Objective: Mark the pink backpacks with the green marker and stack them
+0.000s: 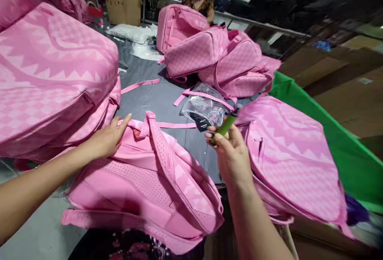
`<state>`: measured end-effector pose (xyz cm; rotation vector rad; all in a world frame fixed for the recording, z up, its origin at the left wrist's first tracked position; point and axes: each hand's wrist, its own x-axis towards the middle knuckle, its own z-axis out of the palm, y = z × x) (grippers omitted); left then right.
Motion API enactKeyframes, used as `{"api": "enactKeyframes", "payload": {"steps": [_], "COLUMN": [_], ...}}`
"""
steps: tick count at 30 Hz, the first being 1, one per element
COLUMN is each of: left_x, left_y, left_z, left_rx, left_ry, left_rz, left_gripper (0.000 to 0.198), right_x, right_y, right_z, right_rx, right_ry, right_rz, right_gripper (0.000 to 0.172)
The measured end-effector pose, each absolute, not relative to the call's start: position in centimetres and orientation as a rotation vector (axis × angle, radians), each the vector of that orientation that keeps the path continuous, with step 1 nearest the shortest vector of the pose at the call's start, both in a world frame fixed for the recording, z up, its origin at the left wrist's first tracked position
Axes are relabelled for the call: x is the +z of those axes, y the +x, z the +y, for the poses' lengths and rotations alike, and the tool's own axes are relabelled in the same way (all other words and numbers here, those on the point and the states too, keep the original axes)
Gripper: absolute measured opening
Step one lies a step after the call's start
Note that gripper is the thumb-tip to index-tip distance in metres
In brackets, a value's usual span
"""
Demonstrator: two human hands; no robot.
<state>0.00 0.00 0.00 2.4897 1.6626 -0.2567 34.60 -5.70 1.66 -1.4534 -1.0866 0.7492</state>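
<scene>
A pink backpack (131, 172) lies tilted at the table's near edge, its dotted back panel and shoulder straps facing me. My left hand (109, 138) rests on its upper left edge, index finger stretched out and the fingers apart; the thumb is hidden. Over the table to the right, my right hand (231, 148) is closed around a slim green lighter (224, 128), whose dark tip is blurred. Just beyond the lighter, a clear plastic bag (203, 104) with small contents sits on the table, a pink strap across it.
Large pink backpacks are stacked on the left (60, 72); more form a pile (209, 52) at the back. Another backpack (296, 148) leans at right beside a green sheet (335, 144). A person (199, 2) is behind the pile. Cardboard boxes (122, 0) stand farther off.
</scene>
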Motion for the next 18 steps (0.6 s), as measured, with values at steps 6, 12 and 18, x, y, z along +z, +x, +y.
{"api": "enactKeyframes", "payload": {"steps": [6, 12, 18], "left_x": [-0.8, 0.0, 0.8], "left_y": [-0.1, 0.5, 1.1], "left_z": [-0.1, -0.6, -0.9], "left_rx": [-0.216, -0.136, -0.165], "left_ry": [2.518, 2.437, 2.364], "left_rz": [1.706, 1.698, 1.721], "left_gripper": [0.089, 0.091, 0.092], "right_x": [-4.2, -7.3, -9.3], "right_y": [40.2, 39.3, 39.8], "right_z": [1.2, 6.4, 6.7], "right_rx": [0.478, 0.173, 0.097], "right_ry": [-2.129, -2.482, -2.623], "right_rz": [-1.156, -1.424, -1.796], "right_gripper": [0.042, 0.036, 0.044]}}
